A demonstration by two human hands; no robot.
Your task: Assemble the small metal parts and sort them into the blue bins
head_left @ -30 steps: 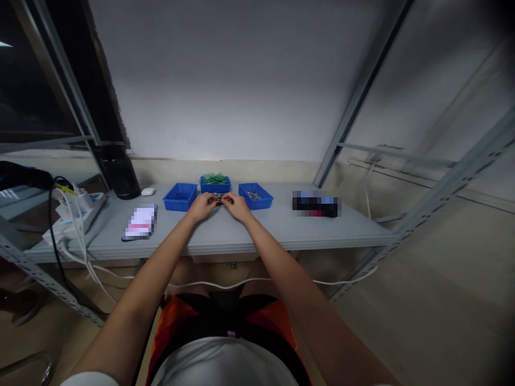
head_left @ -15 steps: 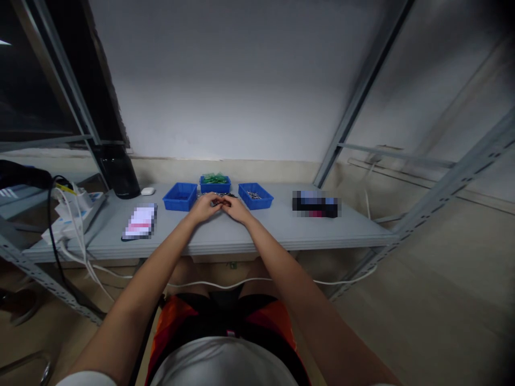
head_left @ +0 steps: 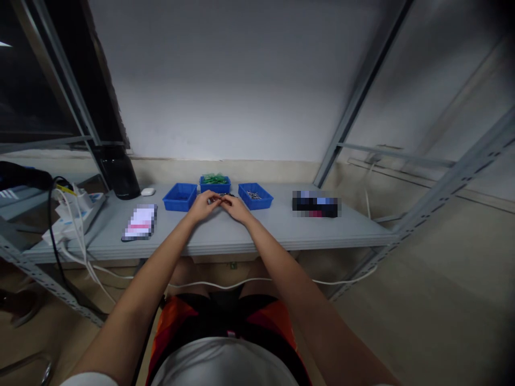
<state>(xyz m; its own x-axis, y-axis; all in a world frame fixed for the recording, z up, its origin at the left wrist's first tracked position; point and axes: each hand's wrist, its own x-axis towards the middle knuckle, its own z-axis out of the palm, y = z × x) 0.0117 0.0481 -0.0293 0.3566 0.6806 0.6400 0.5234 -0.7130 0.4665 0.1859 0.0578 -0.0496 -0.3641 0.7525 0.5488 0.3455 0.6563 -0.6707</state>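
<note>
Both my hands meet over the middle of the grey table, fingertips together. My left hand [head_left: 204, 205] has its thumb and fingers pinched around something too small to make out. Touching it from the right, my right hand [head_left: 236, 207] is closed the same way, its fingertips partly hidden. Just beyond them is a blue bin [head_left: 215, 188] holding green pieces [head_left: 214, 178]. To the left stands a blue bin [head_left: 179, 206] in which I see no contents. On the right, a third blue bin [head_left: 263, 204] holds thin metal pieces [head_left: 254, 195]. Some dark small parts lie behind my fingers.
A blurred-out phone [head_left: 140, 221] and a white earphone case [head_left: 147, 191] lie at left, near a black bottle [head_left: 119, 172]. A power strip [head_left: 74, 217] with cables sits at the left end. A pixelated dark object [head_left: 316, 204] rests at right. Metal shelf posts frame the table [head_left: 281, 230].
My left hand has shifted slightly, its fingers lifting and opening a little from the curled pose. My right hand stays almost in place. The bins have not moved.
</note>
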